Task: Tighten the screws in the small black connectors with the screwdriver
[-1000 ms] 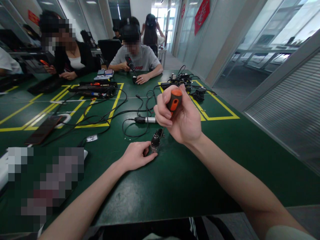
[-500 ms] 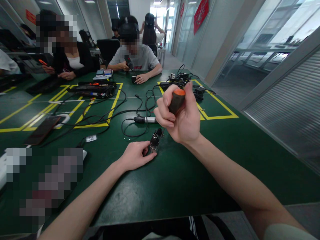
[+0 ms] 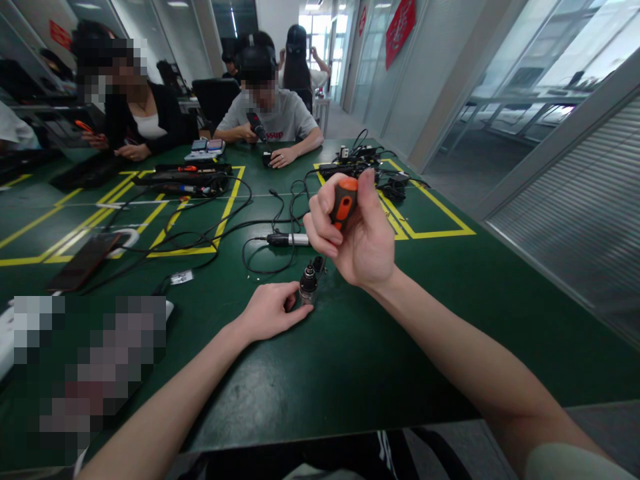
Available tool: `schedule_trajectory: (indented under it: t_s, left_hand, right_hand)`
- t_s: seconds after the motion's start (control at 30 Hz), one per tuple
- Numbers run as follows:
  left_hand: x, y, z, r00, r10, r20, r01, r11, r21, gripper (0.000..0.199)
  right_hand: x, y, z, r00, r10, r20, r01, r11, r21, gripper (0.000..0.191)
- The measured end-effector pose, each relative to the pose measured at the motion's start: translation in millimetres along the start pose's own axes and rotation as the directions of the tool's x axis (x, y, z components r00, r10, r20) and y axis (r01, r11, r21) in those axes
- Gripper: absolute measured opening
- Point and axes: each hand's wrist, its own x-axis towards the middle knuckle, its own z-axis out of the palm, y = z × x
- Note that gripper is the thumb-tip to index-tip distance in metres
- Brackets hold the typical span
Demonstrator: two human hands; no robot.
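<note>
My right hand (image 3: 367, 247) is closed around the orange and dark grey handle of a screwdriver (image 3: 345, 202), raised above the table. Its shaft is mostly hidden behind my fingers and seems to point down toward a small black part (image 3: 319, 263). Resting on the table, my left hand (image 3: 273, 310) grips a small black cylindrical device (image 3: 309, 283) between thumb and fingers. The device stands upright with a narrow stepped top and a clearer lower section. I cannot tell whether the screwdriver tip touches the black part.
Behind the device lies a black and silver cylindrical tool (image 3: 287, 239) with a cable. Black cables (image 3: 200, 237) cross the green table (image 3: 380, 373). A phone (image 3: 85, 260) lies left, a tool pouch (image 3: 190, 179) farther back. Across the table a person (image 3: 273, 120) holds a power screwdriver (image 3: 257, 127).
The screwdriver handle has turned in my right hand, showing more orange grip. My right hand has shifted slightly left and its fingers have rolled. My left hand and the device stay in place.
</note>
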Motion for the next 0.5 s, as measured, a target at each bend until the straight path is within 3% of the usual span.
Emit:
schedule_trajectory:
  t_s: [0.23, 0.5]
  left_hand:
    - [-0.1, -0.1, 1.6, 1.000, -0.005, 0.004, 0.005, 1.000, -0.002, 0.037]
    - [-0.6, -1.1, 1.1, 1.000, -0.001, 0.001, 0.001, 1.000, 0.006, 0.037]
  right_hand:
    - [-4.6, 2.1, -2.3, 0.998, 0.044, -0.051, -0.043, 0.999, 0.027, 0.040]
    - [0.0, 0.3, 0.6, 0.999, 0.040, -0.026, -0.040, 0.999, 0.007, 0.056]
